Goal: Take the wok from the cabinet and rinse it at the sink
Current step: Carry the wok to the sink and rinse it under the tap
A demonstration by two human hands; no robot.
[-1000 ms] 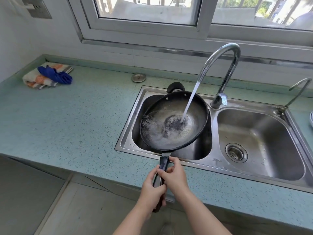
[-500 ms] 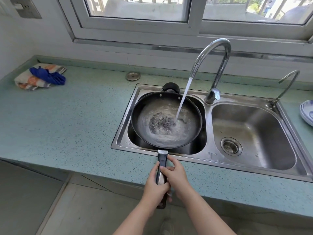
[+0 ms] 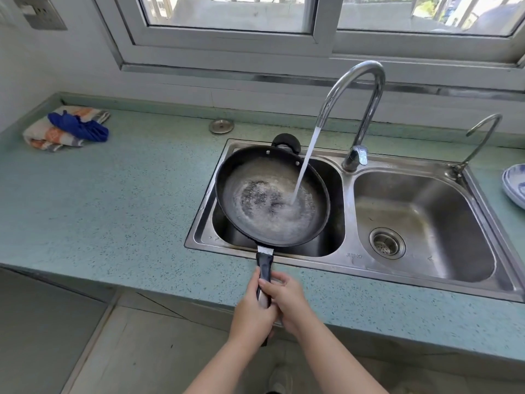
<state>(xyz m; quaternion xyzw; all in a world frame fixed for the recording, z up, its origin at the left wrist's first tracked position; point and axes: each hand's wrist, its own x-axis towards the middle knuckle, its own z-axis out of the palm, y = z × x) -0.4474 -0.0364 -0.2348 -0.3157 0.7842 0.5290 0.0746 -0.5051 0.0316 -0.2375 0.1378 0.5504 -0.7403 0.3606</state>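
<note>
A black wok (image 3: 247,166) hangs over the left basin of the steel double sink (image 3: 349,255), its small loop handle toward the wall. Water from the tall curved faucet (image 3: 358,89) streams into the wok's right half and foams across its bottom. Its long dark handle reaches toward me over the sink's front rim. My left hand (image 3: 251,311) and my right hand (image 3: 287,300) are both wrapped around that handle, side by side above the counter's front edge.
The right basin (image 3: 426,223) shows its drain strainer. A thin second tap (image 3: 480,137) rises at the sink's back right. A blue-patterned plate (image 3: 515,186) sits at the far right. Folded cloths (image 3: 65,129) lie far left on the teal counter, a metal sink plug (image 3: 221,126) near the wall.
The wok has shifted left and tilted, so the stream now lands on its right side instead of the centre. Both hands keep their hold on the handle.
</note>
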